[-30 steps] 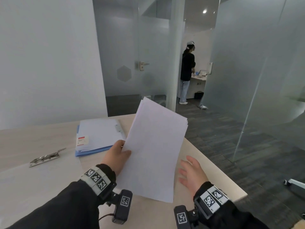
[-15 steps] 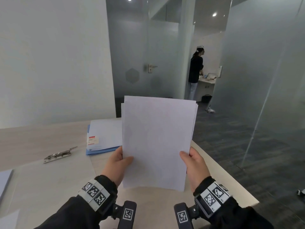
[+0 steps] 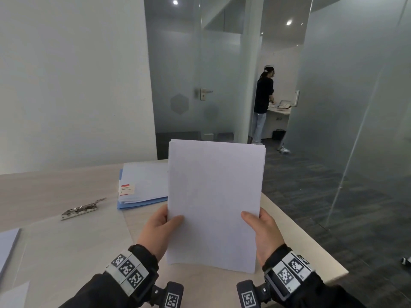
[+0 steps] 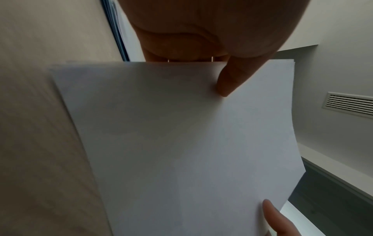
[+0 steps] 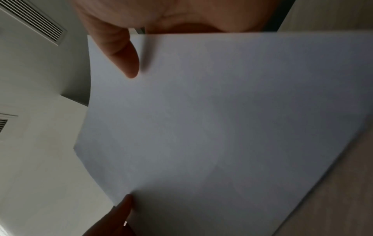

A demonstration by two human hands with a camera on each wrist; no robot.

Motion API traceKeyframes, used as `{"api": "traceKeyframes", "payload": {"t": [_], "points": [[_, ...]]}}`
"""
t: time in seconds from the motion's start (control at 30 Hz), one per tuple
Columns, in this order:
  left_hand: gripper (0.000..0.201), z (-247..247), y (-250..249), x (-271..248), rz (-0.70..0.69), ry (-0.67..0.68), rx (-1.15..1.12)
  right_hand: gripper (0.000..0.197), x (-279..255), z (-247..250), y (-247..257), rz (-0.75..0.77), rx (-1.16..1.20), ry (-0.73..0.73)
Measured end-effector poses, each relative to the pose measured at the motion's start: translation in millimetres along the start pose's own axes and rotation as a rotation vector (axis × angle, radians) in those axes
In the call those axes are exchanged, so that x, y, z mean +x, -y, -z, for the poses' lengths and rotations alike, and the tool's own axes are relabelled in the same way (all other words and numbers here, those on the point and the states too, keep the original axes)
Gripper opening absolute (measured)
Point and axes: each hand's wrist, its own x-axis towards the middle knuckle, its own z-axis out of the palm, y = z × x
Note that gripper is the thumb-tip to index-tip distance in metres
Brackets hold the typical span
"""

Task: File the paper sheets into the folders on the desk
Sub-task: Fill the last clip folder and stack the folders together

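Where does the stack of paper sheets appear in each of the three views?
Head: sheets centre, upright, held by both hands.
Left wrist: sheets fill the centre, below the left thumb.
Right wrist: sheets fill centre and right.
Shared landmark: left thumb on the sheets.

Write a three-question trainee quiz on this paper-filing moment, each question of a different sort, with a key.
1. True or false: only the left hand grips the stack of paper sheets.
2. Multiple choice: the blue folder lies A) under the metal binder clip, B) on the desk behind and left of the held stack, C) on the floor.
3. Fill in: the stack is held ____, its lower edge near the desk.

Key
1. False: the right hand grips the other side.
2. B
3. upright
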Motion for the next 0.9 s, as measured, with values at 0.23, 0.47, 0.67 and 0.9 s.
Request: {"api": "traceKeyframes", "payload": {"t": [0.23, 0.47, 0.67, 0.9], "points": [[0.046, 0.6, 0.6, -7.7, 0.030, 0.038, -0.098, 0.016, -6.0, -2.7, -4.2, -0.012, -0.055, -0.027], [0.041, 1.2, 0.4, -14.6, 0.071, 0.051, -0.139, 0.015, -11.3, -2.7, -2.5, -0.057, -0.060, -0.023], [0.025, 5.3, 6.2, -19.8, 0.170, 0.045, -0.053, 0.016, -15.6, -3.3, -7.2, -0.041, -0.258, 0.018], [0.030, 45.5, -22.1, -17.9, 0.300, 0.229, 0.320, 0.021, -14.1, -14.2, -8.0, 0.030, -0.524, 0.095]]}}
